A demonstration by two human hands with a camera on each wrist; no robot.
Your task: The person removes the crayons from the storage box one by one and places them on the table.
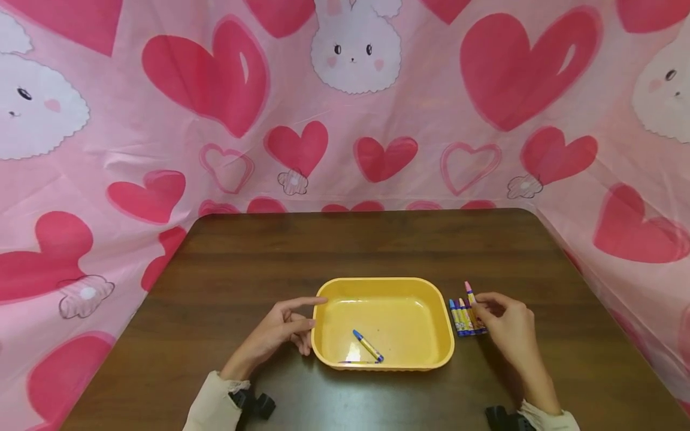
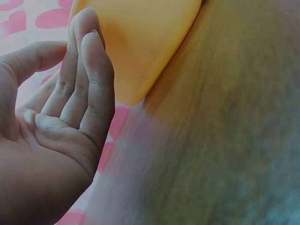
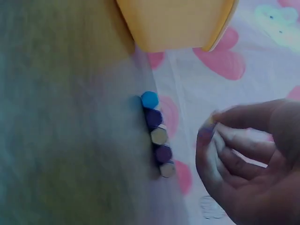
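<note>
A yellow tray (image 1: 377, 287) stands in the middle of the table, and a blue-tipped crayon (image 1: 368, 345) lies inside it. At its left wall is my left hand (image 1: 283, 329), its index finger reaching to the rim and its other fingers outside. In the left wrist view those fingers (image 2: 97, 89) look nearly straight beside the tray (image 2: 145, 42). My right hand (image 1: 507, 326) pinches a pink-tipped crayon (image 1: 469, 292) between thumb and fingertips, above a row of crayons (image 1: 458, 320) right of the tray. The right wrist view shows the row's blue, purple and pale ends (image 3: 159, 137).
The dark wooden table (image 1: 302, 245) reaches back to a pink cloth backdrop (image 1: 334, 108) with hearts and rabbits, which also hangs along both sides. The crayon row lies close to the tray's right wall. A black band (image 1: 252, 402) sits at my left wrist.
</note>
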